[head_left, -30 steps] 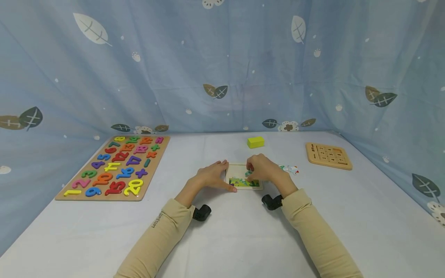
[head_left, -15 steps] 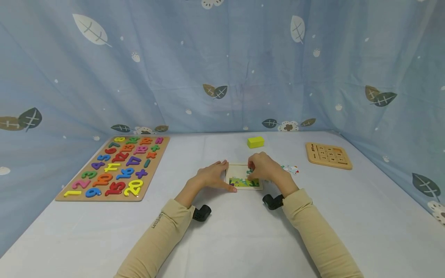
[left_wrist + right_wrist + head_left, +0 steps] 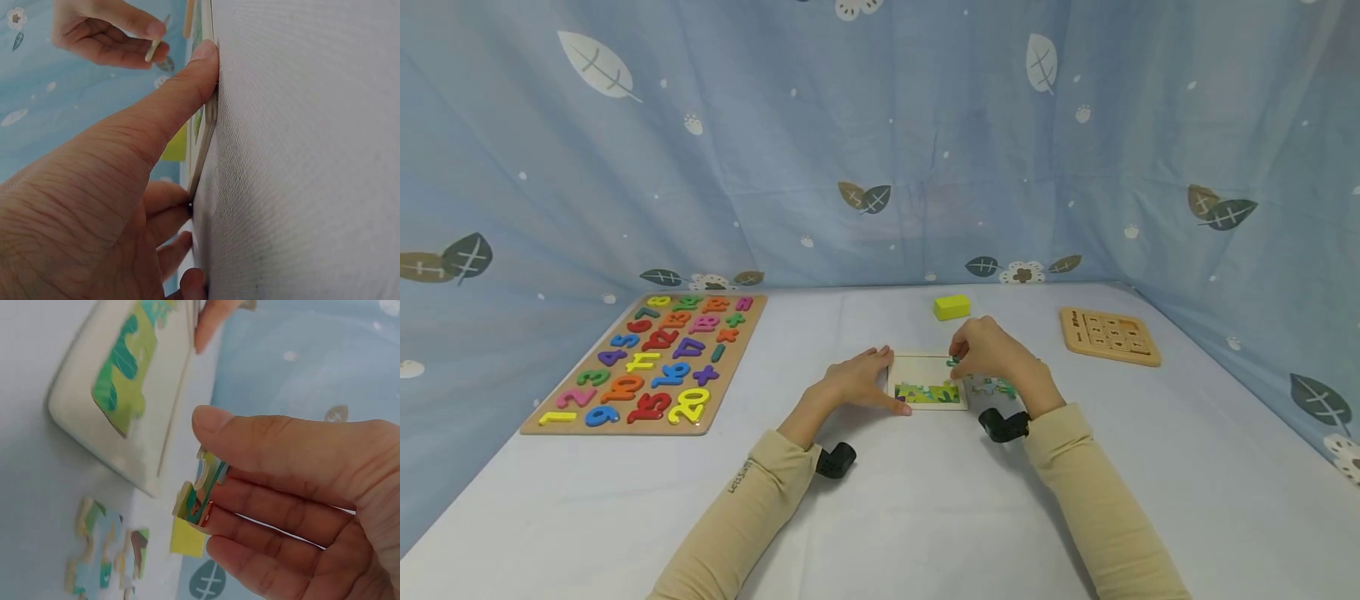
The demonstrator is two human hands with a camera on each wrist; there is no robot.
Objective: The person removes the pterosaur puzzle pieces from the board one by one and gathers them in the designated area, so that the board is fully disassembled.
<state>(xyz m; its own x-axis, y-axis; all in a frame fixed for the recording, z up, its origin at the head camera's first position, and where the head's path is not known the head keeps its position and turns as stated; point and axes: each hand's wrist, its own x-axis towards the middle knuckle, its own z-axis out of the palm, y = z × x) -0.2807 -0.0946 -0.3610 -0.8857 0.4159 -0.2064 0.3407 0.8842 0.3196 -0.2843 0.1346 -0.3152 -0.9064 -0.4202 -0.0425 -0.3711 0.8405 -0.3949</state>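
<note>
From the head view, I see the left hand [image 3: 859,380] spread wide at the left end of a wooden puzzle tray [image 3: 917,368], which lies mid-table. A green strip of picture [image 3: 927,393] fills the tray's near side. The right hand [image 3: 990,348] pinches a puzzle piece [image 3: 953,362] by the tray's right end. Loose pieces [image 3: 991,387] lie just right of the tray; a yellow block [image 3: 952,307] sits on its far side. Well off to the left is a board of coloured numbers [image 3: 714,401]; to the far right, a small wooden number board [image 3: 1078,327].

In the left wrist view, the left thumb presses the tray's near edge, the fingers apart from it and touching the tray farther along. The right hand shows beyond, raised above the tray.

The right wrist view shows the piece clamped between thumb and fingers, clear of the tray.
</note>
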